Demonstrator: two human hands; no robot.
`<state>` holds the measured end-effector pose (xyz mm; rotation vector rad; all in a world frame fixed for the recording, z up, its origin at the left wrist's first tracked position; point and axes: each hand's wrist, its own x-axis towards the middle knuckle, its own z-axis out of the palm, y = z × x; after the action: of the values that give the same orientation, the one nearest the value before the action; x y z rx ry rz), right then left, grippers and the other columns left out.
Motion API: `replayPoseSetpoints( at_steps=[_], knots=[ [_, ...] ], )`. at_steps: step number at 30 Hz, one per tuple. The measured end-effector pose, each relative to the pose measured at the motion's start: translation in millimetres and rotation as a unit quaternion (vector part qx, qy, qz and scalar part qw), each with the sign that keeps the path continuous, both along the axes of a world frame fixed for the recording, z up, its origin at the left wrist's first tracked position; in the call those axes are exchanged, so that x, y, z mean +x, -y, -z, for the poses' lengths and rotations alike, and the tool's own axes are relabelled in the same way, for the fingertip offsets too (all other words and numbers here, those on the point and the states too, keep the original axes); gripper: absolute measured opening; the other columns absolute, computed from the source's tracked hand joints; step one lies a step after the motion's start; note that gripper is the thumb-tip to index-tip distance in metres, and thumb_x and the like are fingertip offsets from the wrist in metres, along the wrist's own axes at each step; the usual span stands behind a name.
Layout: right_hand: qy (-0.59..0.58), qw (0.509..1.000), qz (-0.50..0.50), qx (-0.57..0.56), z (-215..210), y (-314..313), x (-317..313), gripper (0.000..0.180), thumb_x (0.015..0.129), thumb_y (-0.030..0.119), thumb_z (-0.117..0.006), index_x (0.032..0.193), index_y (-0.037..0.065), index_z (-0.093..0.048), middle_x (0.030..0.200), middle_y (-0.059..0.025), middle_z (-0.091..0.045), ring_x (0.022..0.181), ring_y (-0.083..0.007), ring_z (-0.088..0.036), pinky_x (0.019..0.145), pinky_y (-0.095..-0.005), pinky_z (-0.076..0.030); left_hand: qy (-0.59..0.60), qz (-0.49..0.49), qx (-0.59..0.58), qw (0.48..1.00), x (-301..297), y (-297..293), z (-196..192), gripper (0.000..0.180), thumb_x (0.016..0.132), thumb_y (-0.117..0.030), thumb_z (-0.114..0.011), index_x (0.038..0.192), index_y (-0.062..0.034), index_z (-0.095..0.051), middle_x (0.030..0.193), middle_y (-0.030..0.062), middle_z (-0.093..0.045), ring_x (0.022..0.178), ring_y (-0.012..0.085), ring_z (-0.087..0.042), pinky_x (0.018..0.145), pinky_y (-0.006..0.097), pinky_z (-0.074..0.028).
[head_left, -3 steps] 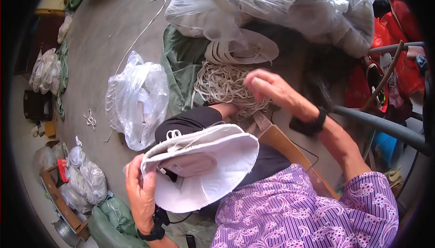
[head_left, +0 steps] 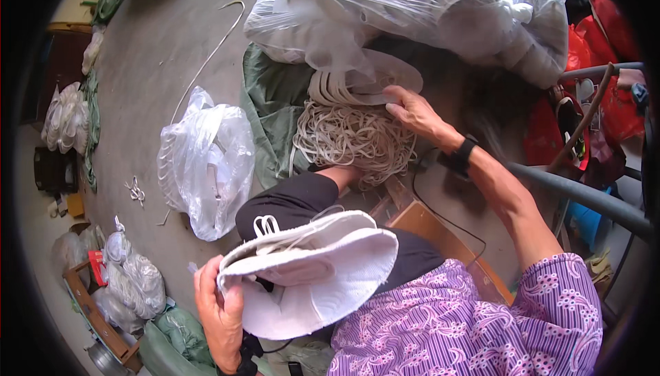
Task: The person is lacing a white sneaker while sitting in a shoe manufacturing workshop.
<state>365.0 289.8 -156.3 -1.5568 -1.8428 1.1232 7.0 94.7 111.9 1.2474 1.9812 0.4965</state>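
Observation:
My left hand [head_left: 221,307] grips the edge of a few nested white shoe uppers [head_left: 309,293] above my lap, thumb on one side and fingers on the other. A loop of white lace [head_left: 267,225] sticks up from their far edge. My right hand [head_left: 418,115] reaches forward to another stack of white shoe uppers [head_left: 344,87], its thumb and fingers closed on the stack's near edge. Directly below that stack lies a tangled heap of off-white shoelaces [head_left: 350,135]. Plastic film partly covers the stack.
Large clear plastic bags [head_left: 412,12] of white pieces stand at the far side. A smaller plastic bag [head_left: 210,163] lies left of green cloth [head_left: 268,108]. A cardboard box [head_left: 440,238] sits by my leg. A metal bar [head_left: 584,190] crosses at the right, near red bags [head_left: 605,39].
My right hand has moved forward from above the lace heap to the edge of the far stack. The uppers in my left hand sit slightly lower in view.

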Motion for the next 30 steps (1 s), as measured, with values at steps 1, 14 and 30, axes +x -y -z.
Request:
replayPoseSetpoints(
  at_steps=[1, 14, 30],
  knots=[
    [0.052, 0.998, -0.008, -0.026, 26, -16, 7, 0.039, 0.089, 0.023, -0.053, 0.125, 0.010, -0.052, 0.105, -0.0194, -0.061, 0.098, -0.0355, -0.058, 0.086, -0.0430, -0.047, -0.022, -0.007, -0.020, 1.000, 4, -5, -2, 0.055, 0.081, -0.036, -0.065, 0.119, 0.0010, -0.053, 0.112, 0.0114, -0.052, 0.107, 0.0225, -0.050, 0.095, 0.033, -0.037],
    [-0.121, 0.978, 0.161, -0.059, 13, -57, 21, 0.039, 0.088, 0.020, -0.054, 0.120, -0.003, -0.059, 0.107, -0.0127, -0.061, 0.100, -0.0206, -0.057, 0.086, -0.0329, -0.045, -0.052, 0.077, -0.049, 0.995, 2, -39, -7, 0.042, 0.088, -0.019, -0.055, 0.125, 0.0003, -0.052, 0.121, 0.0174, -0.055, 0.118, 0.0323, -0.048, 0.107, 0.043, -0.027],
    [-0.279, 0.926, 0.089, 0.238, -377, -86, 36, 0.030, 0.086, 0.016, -0.061, 0.114, 0.007, -0.059, 0.094, -0.0041, -0.063, 0.084, -0.0154, -0.060, 0.072, -0.0323, -0.049, 0.094, 0.132, 0.094, 0.982, -22, -25, 48, 0.030, 0.088, -0.014, -0.048, 0.109, 0.0065, -0.057, 0.095, 0.0199, -0.061, 0.088, 0.0290, -0.056, 0.083, 0.038, -0.043]
  ],
)
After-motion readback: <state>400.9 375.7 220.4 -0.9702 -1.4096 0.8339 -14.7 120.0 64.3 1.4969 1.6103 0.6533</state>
